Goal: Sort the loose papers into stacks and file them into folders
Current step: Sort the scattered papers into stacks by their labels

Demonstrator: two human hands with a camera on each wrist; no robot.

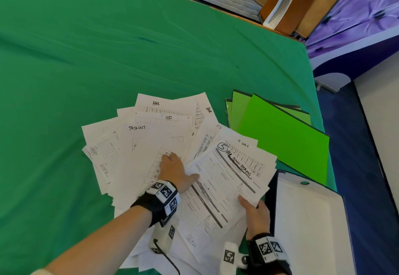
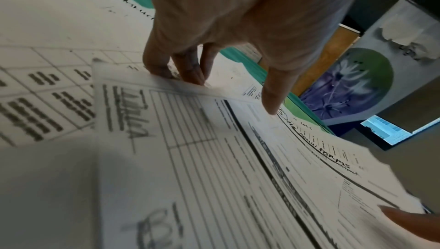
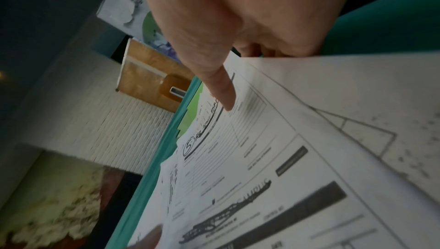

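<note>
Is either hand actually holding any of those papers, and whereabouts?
The right hand pinches the HR admin forms sheet at its near right edge. The left hand only rests on the spread papers.

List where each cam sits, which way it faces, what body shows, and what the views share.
Head: worn high, looks down at fanned papers, green folders; both forearms show.
Left wrist: looks along left hand, fingertips on sheets.
Right wrist: looks along right hand, thumb atop the admin forms sheet.
Shared: that sheet appears in all three.
</note>
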